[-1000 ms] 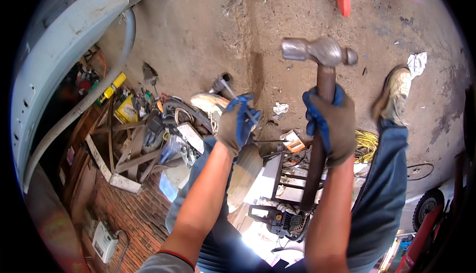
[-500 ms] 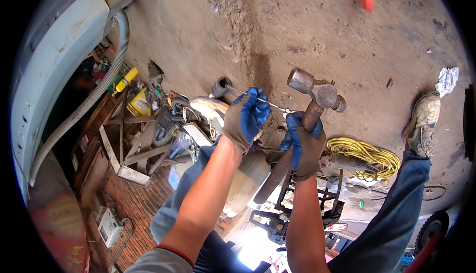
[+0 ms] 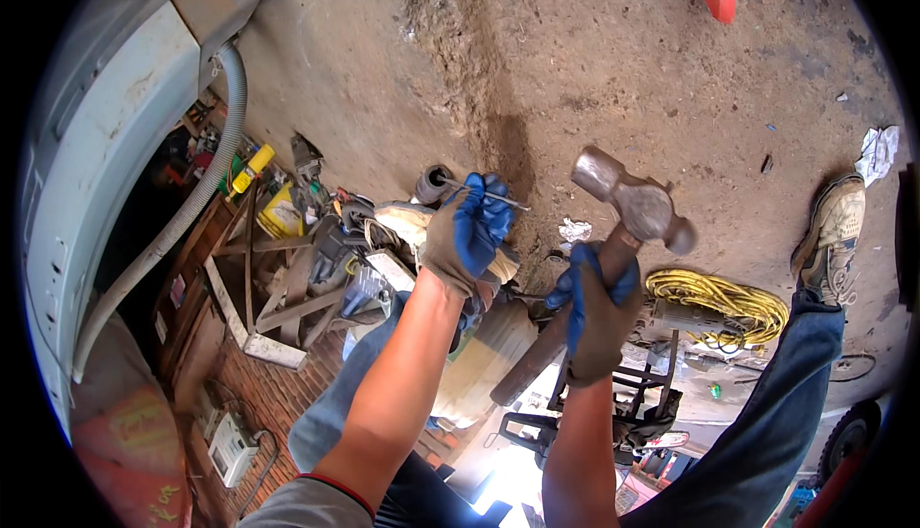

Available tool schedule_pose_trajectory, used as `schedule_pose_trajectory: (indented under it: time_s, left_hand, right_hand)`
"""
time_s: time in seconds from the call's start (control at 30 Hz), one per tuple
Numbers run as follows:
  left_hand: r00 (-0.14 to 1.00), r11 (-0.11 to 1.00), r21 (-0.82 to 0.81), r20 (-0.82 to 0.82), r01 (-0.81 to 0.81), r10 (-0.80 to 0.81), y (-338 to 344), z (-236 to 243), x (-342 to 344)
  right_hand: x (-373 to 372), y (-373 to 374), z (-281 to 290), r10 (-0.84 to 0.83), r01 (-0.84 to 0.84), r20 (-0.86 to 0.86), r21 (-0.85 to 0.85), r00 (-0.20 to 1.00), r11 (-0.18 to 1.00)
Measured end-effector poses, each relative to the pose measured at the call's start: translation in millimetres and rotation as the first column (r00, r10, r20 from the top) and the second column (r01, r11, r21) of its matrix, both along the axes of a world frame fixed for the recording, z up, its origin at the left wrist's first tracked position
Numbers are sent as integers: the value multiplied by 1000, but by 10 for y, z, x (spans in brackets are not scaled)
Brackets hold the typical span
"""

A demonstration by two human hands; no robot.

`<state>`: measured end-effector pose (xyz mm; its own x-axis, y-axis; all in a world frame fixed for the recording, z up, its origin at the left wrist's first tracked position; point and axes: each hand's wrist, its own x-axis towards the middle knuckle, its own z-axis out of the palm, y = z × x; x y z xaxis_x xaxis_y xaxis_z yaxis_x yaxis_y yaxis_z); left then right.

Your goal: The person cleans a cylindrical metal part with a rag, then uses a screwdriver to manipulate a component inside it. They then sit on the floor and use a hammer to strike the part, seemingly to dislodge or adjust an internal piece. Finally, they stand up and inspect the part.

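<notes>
My left hand, in a blue and grey work glove, pinches a thin metal rod that sticks out level to the right. My right hand, gloved the same way, grips the wooden handle of a ball-peen hammer. The hammer's steel head is tilted up and sits just right of the rod's tip, a short gap apart. Both forearms rise from the lower edge over my jeans-clad legs. My boot rests on the dirt floor at the right.
A coiled yellow cable lies right of the hammer. Scrap wood, a yellow bottle and tools are heaped at the left beside a grey hose and a pale blue panel. A dark metal frame stands below my hands.
The hammer came down from a raised position and to the right of the rod. My left hand stayed on the rod, drifting slightly lower and left in view.
</notes>
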<state>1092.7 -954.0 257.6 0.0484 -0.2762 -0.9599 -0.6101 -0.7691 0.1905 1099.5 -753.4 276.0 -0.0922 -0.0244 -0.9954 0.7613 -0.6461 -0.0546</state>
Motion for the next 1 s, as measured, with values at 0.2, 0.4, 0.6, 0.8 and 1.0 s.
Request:
schedule_pose_trajectory:
  time_s: [0.2, 0.4, 0.6, 0.8, 1.0]
  left_hand:
    - [995, 996, 16, -26, -93, 93, -37, 3, -2]
    - [986, 977, -135, -10, -168, 168, 82, -91, -60]
    - [990, 990, -56, -62, -132, 128, -43, -94, 36]
    - [993, 993, -47, -43, -112, 110, -26, -122, -44]
    - [994, 981, -169, 32, -95, 102, 22, -169, -52]
  right_hand:
    - [-70, 182, 237, 77, -76, 66, -10, 995, 997]
    - [2, 1, 231, 207, -206, 15, -53, 978, 977]
    - [-80, -28, 201, 341, -337, -86, 65, 936, 939]
    - [-124, -24, 221, 326, -321, 77, -71, 942, 945]
    - [-130, 73, 172, 327, -320, 58, -108, 943, 941]
